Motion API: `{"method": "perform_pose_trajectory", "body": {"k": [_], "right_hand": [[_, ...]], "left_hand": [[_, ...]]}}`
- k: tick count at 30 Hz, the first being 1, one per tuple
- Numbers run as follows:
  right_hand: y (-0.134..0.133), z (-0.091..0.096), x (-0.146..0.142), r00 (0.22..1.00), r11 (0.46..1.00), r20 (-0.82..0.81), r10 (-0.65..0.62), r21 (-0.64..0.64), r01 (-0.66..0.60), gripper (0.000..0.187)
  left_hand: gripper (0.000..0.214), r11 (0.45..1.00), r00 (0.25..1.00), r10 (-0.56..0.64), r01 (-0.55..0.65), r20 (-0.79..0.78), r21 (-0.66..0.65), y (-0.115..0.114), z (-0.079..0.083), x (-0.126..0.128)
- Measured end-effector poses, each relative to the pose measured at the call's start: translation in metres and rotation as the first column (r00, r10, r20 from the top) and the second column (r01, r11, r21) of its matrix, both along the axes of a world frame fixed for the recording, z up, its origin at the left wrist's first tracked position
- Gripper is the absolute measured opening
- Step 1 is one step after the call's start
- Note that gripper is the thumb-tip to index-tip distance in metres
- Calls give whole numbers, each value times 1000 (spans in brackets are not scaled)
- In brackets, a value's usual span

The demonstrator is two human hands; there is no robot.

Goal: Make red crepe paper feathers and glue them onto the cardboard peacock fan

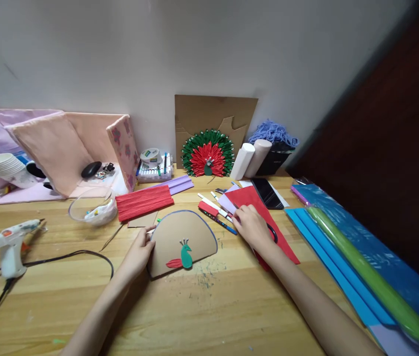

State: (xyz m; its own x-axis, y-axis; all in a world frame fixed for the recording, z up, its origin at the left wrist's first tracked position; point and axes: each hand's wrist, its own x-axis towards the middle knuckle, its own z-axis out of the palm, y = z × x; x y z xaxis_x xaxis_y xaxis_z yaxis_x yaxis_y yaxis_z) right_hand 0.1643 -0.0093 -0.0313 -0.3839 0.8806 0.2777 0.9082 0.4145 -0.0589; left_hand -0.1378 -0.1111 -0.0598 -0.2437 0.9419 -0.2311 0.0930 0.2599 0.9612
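Wooden worktop (209,306) by a white wall (120,59). At its middle the left hand (139,252) pinches the cardboard semicircle (190,232) by its edge. The right hand (252,227) rests curled on red paper (248,198), grip unclear. A glass bowl (79,210) holds small bits; a black box (274,159) holds purple yarn (272,132).

A plain pale wall (83,49) fills the upper left and centre of the frame, evenly lit. A light wooden bench (231,316) with clear grain spans the lower half, butted against it. At the upper right stands a dark reddish-brown surface (398,148), perhaps a door, too dim to tell.
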Motion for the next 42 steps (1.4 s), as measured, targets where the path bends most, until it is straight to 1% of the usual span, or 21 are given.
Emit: {"method": "perform_pose_trajectory", "body": {"k": [2, 3, 4, 5, 6, 7, 8, 9, 10, 11, 12, 14, 17, 19, 21, 24, 27, 33, 36, 39, 42], "right_hand": [[0, 1, -1, 986, 999, -168, -2, -32, -3, 16], [0, 1, -2, 957, 997, -290, -12, -75, -11, 16], [-1, 2, -3, 903, 990, -428, -27, -138, -37, 16], [-2, 2, -5, 825, 973, -563, -48, -214, -90, 17], [-3, 2, -9, 732, 942, -676, -83, -294, -164, 19], [-6, 2, -13, 640, 896, -757, -132, -368, -250, 22], [-8, 1, -18, 566, 839, -803, -186, -430, -334, 26], [-12, -1, -24, 519, 779, -818, -247, -486, -396, 29], [-16, -4, -30, 489, 726, -818, -303, -531, -438, 31], [-20, -6, -37, 475, 679, -812, -339, -560, -474, 32], [-24, -8, -44, 468, 647, -811, -352, -572, -504, 33], [-31, -10, -57, 472, 605, -819, -326, -564, -562, 31], [-37, -10, -71, 478, 562, -838, -263, -536, -631, 27], [-39, -10, -77, 486, 552, -845, -225, -521, -651, 25], [-40, -11, -80, 480, 547, -851, -211, -510, -664, 24], [-43, -16, -80, 450, 541, -861, -235, -501, -675, 23], [-45, -20, -80, 435, 544, -862, -261, -503, -672, 22], [-45, -23, -76, 394, 488, -868, -302, -496, -718, 20], [-45, -25, -75, 390, 476, -866, -313, -499, -724, 25], [-47, -26, -75, 392, 505, -877, -277, -480, -717, 28], [-48, -27, -75, 361, 559, -897, -255, -441, -702, 21]], "left_hand": [[46, 999, 994, -14, 17, -110, 27, -1, -1, 1], [45, 998, 980, -3, 15, -197, 56, -3, -1, 2], [43, 995, 950, 21, 10, -310, 100, -4, 1, 4], [40, 987, 896, 70, 3, -438, 164, -6, 3, 6], [37, 974, 823, 125, 5, -554, 227, -8, 7, 9], [33, 960, 755, 169, 18, -633, 278, -10, 11, 13], [30, 951, 724, 178, 49, -666, 307, -12, 15, 18], [27, 944, 731, 144, 101, -667, 315, -14, 19, 23], [26, 934, 759, 83, 166, -646, 315, -16, 22, 29], [26, 922, 787, 14, 229, -617, 313, -18, 25, 34], [27, 908, 805, -62, 291, -590, 301, -20, 27, 39], [32, 877, 825, -174, 378, -537, 296, -22, 28, 47], [35, 848, 839, -233, 423, -492, 319, -24, 25, 55], [33, 852, 860, -238, 408, -452, 327, -25, 24, 56], [29, 868, 882, -221, 373, -417, 329, -25, 23, 57], [24, 883, 900, -174, 322, -399, 341, -26, 24, 57], [22, 882, 897, -152, 313, -416, 352, -26, 24, 57], [20, 881, 905, -149, 304, -398, 362, -25, 25, 58], [20, 884, 914, -145, 291, -379, 365, -26, 26, 58], [20, 889, 924, -136, 273, -357, 367, -26, 25, 57], [20, 913, 955, -139, 226, -263, 340, -26, 23, 59]]}}
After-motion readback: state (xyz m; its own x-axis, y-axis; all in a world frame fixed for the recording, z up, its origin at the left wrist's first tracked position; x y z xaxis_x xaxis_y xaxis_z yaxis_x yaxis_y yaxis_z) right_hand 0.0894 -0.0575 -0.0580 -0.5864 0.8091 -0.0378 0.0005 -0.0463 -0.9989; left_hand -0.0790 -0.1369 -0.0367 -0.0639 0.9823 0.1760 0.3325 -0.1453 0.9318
